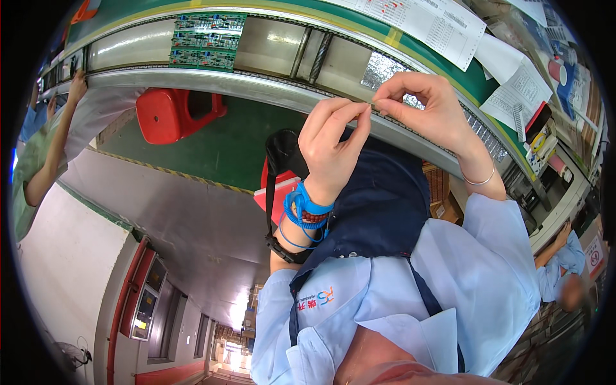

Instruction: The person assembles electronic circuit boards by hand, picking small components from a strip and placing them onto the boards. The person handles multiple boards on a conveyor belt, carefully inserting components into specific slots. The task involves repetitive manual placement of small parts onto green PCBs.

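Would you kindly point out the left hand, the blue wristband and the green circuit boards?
Left hand [329, 146]: head view, back of hand.
Blue wristband [316, 204]: head view, wide band.
Green circuit boards [204, 42]: head view, middle row.

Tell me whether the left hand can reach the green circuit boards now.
Probably yes: the left hand would need to stretch leftward, but nothing visible blocks its way over the metal rail to the green circuit boards.

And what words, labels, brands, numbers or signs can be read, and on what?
I don't copy out brands or wording.
Light blue shirt: small coloured logo and lettering on the chest.
Long white sheet, top right: dense rows, too small to read.
Curled white sheet below it: too small to read.
Sign, far right: red ring symbol, wording too small.
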{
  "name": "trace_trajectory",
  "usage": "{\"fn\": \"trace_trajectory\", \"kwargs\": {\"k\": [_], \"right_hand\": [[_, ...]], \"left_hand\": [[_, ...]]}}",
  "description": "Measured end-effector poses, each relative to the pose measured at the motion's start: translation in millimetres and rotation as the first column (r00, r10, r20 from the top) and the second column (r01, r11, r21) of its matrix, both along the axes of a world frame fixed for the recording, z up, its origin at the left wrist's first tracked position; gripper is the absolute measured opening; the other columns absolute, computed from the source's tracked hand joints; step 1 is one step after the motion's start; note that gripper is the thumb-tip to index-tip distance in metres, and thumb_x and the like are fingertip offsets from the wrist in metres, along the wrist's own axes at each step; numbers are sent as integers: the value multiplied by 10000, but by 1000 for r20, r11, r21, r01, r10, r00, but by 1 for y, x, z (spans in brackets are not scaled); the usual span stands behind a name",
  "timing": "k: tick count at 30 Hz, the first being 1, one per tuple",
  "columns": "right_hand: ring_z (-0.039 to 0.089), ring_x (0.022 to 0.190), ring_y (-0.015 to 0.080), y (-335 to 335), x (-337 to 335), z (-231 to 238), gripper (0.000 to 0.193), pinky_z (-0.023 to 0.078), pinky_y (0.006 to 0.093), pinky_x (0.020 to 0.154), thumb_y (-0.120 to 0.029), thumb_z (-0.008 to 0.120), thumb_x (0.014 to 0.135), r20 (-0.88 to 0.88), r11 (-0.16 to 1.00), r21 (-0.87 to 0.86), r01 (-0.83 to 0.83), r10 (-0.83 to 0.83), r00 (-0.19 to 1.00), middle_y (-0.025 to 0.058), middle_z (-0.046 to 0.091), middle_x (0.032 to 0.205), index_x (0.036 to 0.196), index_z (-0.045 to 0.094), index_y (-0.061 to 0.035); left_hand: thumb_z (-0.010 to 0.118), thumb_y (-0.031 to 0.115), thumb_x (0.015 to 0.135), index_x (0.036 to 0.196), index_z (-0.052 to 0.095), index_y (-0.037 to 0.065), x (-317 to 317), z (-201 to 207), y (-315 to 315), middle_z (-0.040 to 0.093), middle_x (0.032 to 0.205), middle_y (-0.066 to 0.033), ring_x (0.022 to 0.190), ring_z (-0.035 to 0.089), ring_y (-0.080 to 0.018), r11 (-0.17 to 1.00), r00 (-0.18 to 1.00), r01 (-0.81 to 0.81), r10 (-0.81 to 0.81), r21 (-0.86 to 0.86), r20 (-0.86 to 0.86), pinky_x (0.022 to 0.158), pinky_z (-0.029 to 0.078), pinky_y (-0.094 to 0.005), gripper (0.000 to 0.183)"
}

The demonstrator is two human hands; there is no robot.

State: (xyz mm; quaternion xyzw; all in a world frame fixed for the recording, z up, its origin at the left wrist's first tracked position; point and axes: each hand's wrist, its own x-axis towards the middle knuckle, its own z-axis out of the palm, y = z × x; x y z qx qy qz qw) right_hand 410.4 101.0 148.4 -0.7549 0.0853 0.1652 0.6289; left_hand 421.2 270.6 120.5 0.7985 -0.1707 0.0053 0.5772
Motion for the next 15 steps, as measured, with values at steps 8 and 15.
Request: {"fn": "trace_trajectory", "kwargs": {"k": [8, 15], "right_hand": [[575, 683, 80, -1, 1, -3, 103, 462, 224, 647, -89, 636, 787, -56, 990, 135, 45, -38, 998, 33, 632, 736, 839, 644, -1], [588, 687, 87, -6, 3, 0, 105, 478, 217, 648, -87, 632, 803, -170, 968, 249, 11, 33, 985, 46, 634, 750, 843, 640, 9]], "left_hand": [[660, -76, 721, 862, 637, -6, 7, 3, 5, 596, 818, -78, 671, 567, -131, 997, 996, 49, -52, -54, -66, 593, 458, -217, 160], [671, -62, 705, 861, 645, 6, 8, -1, 7, 592, 785, -79, 677, 580, -182, 985, 988, 116, -128, -127, -85, 597, 465, -262, 172]]}}
